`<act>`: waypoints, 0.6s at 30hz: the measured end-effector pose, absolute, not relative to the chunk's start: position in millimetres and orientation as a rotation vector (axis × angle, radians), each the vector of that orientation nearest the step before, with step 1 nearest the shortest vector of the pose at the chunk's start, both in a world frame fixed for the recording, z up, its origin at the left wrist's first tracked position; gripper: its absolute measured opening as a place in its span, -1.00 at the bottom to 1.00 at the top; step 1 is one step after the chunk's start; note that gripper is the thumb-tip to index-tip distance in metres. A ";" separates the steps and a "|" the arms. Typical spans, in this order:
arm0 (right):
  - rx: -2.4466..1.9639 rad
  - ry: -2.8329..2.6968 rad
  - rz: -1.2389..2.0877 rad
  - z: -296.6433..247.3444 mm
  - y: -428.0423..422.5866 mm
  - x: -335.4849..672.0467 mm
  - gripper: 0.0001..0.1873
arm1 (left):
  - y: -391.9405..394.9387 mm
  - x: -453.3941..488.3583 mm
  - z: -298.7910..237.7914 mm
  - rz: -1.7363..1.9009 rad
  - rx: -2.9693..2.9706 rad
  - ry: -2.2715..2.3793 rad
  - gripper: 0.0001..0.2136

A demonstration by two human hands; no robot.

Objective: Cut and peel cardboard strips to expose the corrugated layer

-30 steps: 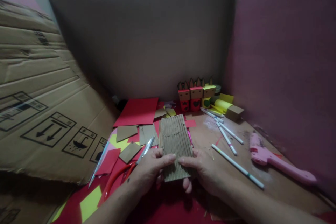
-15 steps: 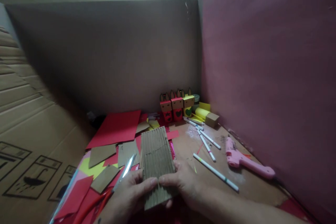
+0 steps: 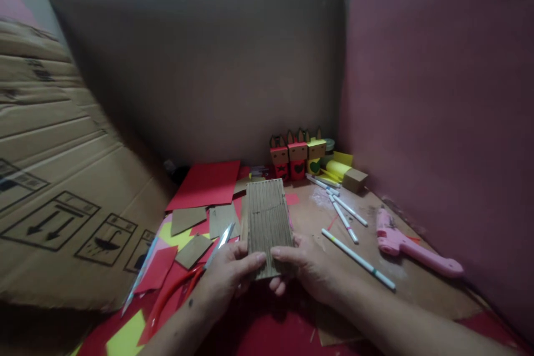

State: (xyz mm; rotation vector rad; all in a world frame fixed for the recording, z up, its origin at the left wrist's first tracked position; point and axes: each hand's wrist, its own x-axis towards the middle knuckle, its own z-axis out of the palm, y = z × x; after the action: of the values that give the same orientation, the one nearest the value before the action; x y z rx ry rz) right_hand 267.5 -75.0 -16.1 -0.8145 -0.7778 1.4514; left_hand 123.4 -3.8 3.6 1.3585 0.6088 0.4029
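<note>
Between my two hands is a rectangular piece of corrugated cardboard point(image 3: 270, 217), its ridged side facing up and a crease running across its upper part. My left hand point(image 3: 233, 272) grips the lower left edge, thumb on top. My right hand point(image 3: 304, 261) grips the lower right edge the same way, with fingertips curled beneath. Red-handled scissors point(image 3: 196, 278) lie beside my left hand, partly hidden by that arm, blades pointing away. A white marker point(image 3: 359, 258) lies to the right of my right hand.
A pink glue gun point(image 3: 413, 245) lies at right by the pink wall. Behind stand three small red and yellow paper figures point(image 3: 297, 158), near a yellow roll with a cardboard box end point(image 3: 354, 179). Cardboard scraps point(image 3: 194, 250) and red paper point(image 3: 208, 183) cover the left; a large carton point(image 3: 83, 189) leans there.
The view has shifted, so the table things appear further right and slightly higher. Both hands still hold the cardboard, which now looks a little more upright in the view.
</note>
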 end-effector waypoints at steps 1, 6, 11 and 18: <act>-0.818 -0.793 1.458 -16.3 -75.5 267.3 -0.65 | -5.9 124.5 5.0 0.401 1.333 0.570 -0.78; -0.975 -0.758 1.423 -15.1 -77.0 265.3 -0.67 | -12.2 127.2 8.5 0.447 1.276 0.551 -0.78; -1.055 -0.735 1.374 -12.9 -80.2 264.1 -0.74 | -6.2 123.2 0.7 0.427 1.421 0.713 -0.73; -0.921 -0.789 1.484 -17.6 -79.3 267.8 -0.72 | -7.9 124.5 -1.8 0.492 1.355 0.722 -0.71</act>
State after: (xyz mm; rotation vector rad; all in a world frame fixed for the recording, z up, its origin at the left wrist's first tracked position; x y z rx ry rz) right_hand 267.8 -79.3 -17.6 -0.9214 -0.7891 1.4835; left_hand 124.5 -7.9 -1.8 1.3551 0.7220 0.4916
